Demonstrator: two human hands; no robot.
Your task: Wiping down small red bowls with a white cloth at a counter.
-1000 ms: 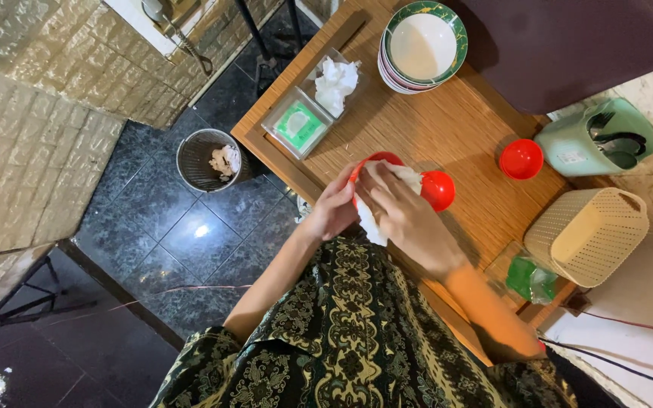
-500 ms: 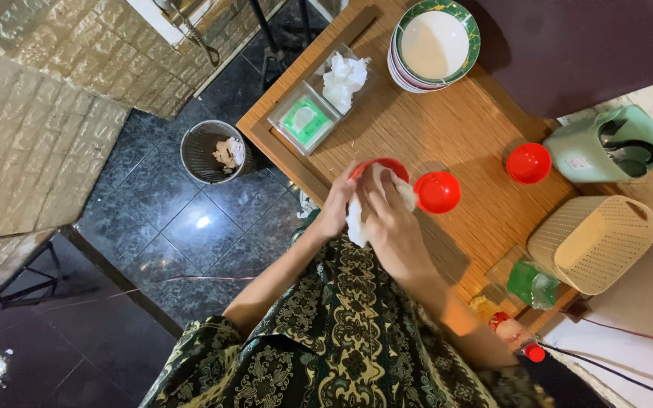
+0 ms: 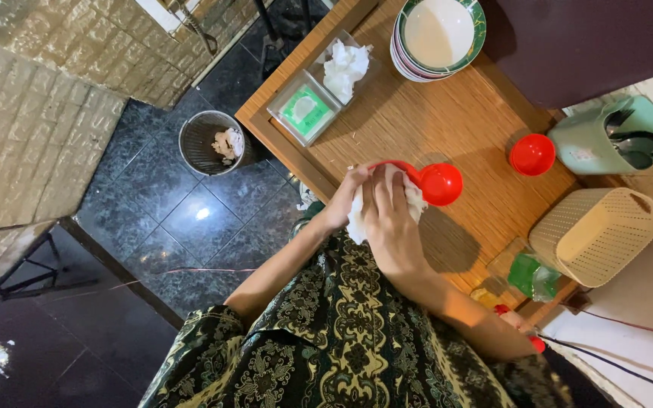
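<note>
My left hand (image 3: pixel 347 198) grips a red bowl (image 3: pixel 393 165) over the near edge of the wooden table (image 3: pixel 447 113). My right hand (image 3: pixel 391 215) presses a crumpled white tissue (image 3: pixel 417 202) against that bowl. A second red bowl (image 3: pixel 441 183) sits on the table just to the right of my hands, touching or very close to the held one. Another small red bowl (image 3: pixel 532 154) stands farther right. Most of the held bowl is hidden by my fingers and the tissue.
A stack of white green-rimmed bowls (image 3: pixel 436 34) stands at the far edge. A clear tray holds tissues (image 3: pixel 344 66) and a green packet (image 3: pixel 305 110). A mint cutlery holder (image 3: pixel 606 140), a cream basket (image 3: pixel 595 234) and a green bottle (image 3: pixel 530 276) are at right. A waste bin (image 3: pixel 209 143) is on the dark tiled floor.
My hands stay together at the red bowl, with the right hand and tissue shifting a little over it. The view has drifted slightly.
</note>
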